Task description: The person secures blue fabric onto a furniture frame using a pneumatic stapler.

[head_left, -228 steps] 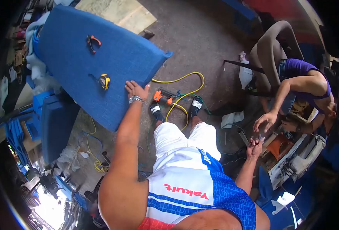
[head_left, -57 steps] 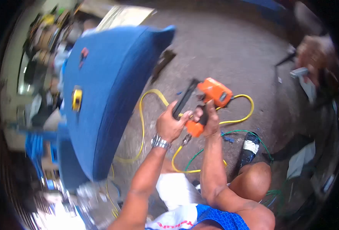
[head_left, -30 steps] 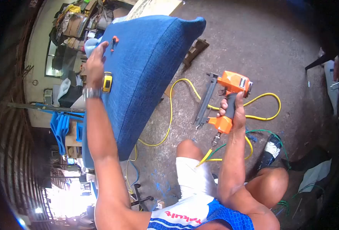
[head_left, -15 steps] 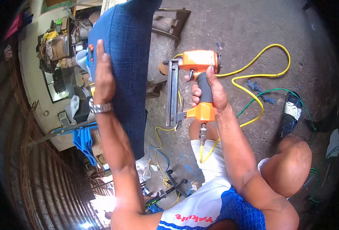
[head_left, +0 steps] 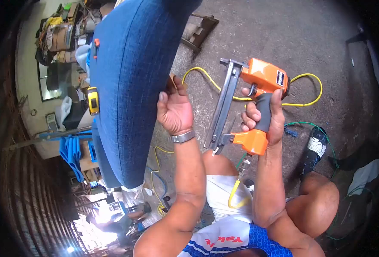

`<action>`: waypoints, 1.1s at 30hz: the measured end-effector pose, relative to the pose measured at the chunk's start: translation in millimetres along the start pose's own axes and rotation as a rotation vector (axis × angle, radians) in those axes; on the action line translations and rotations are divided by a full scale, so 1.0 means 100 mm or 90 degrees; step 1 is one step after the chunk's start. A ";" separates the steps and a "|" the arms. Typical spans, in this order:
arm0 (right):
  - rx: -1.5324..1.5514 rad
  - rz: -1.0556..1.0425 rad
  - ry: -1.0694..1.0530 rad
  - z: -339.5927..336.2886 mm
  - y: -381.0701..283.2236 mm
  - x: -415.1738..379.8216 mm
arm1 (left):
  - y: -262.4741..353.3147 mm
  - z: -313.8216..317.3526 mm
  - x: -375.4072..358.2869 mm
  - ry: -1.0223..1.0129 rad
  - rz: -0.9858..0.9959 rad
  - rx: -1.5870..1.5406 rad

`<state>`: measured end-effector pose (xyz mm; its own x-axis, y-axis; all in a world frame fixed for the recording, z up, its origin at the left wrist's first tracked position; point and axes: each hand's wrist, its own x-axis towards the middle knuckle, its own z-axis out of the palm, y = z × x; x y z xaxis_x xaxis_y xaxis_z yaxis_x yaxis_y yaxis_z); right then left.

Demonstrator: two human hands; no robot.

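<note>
A blue fabric-covered cushion stands on edge at the left, its seam running down the middle. At its right side is my left hand, palm toward me and fingers apart, with the thumb and fingertips right at the cushion's edge. My right hand is wrapped round the dark grip of an orange pneumatic staple gun. The gun's long metal magazine points toward the cushion, apart from it. A yellow air hose runs from the fitting at the gun's base.
A yellow tape measure and an orange-handled tool lie along the cushion's left side. A wooden frame stands on the concrete floor beyond. Blue fabric pieces and cluttered shelves are at the left. A green hose crosses the floor.
My left hand has moved from the cushion's left side to its right edge. The staple gun has shifted right and tilted in my right hand. The cushion appears turned, showing more of its face.
</note>
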<state>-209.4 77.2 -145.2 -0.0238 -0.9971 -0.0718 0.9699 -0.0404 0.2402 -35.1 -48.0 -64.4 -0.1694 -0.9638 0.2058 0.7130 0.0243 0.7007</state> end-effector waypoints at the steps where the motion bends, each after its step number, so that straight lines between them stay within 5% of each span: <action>1: 0.024 0.002 -0.012 0.00 0.04 -0.01 | 0.00 0.03 -0.04 0.043 0.009 -0.002; 3: 0.045 0.014 -0.051 -0.03 0.08 0.03 | -0.09 0.10 -0.09 0.115 0.022 -0.009; 15: 0.005 0.034 -0.066 -0.02 0.13 0.00 | -0.44 -0.55 0.42 0.007 0.077 -0.015; 21: -0.045 0.034 -0.045 0.07 0.13 0.01 | -0.56 -0.26 0.44 0.112 0.136 -0.115; 33: -0.020 0.081 -0.121 0.10 0.11 0.04 | -0.59 -0.30 0.41 0.084 0.061 -0.193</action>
<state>-201.4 72.1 -133.5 0.0568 -0.9884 0.1409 0.9749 0.0853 0.2056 -63.9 -97.2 -118.3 -0.0165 -0.9875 0.1570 0.8943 0.0557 0.4440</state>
